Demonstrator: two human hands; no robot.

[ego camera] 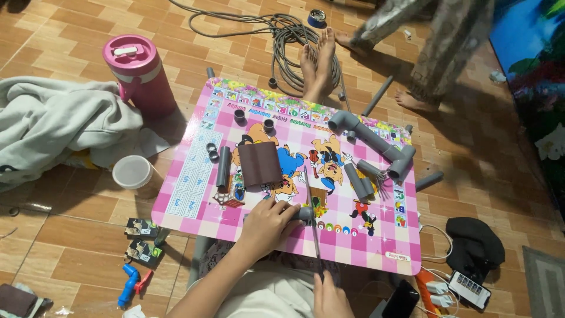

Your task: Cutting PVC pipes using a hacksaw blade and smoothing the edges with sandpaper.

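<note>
My left hand (266, 224) grips a short grey pipe piece (305, 214) and presses it on the pink cartoon-printed table (376, 241). My right hand (331, 299) holds the handle end of a thin saw blade (310, 203), which lies across the pipe piece. A brown sheet of sandpaper (259, 164) rests just beyond my left hand. A grey pipe assembly with elbow fittings (376, 143) lies at the table's right side.
Short pipe pieces (223, 165) and rings (210, 151) lie on the table. Another person's bare feet (318, 62) and a coiled grey cable (288, 35) are beyond it. A pink jug (140, 73), grey cloth (53, 118), white lid (132, 171) sit left; phones (471, 288) right.
</note>
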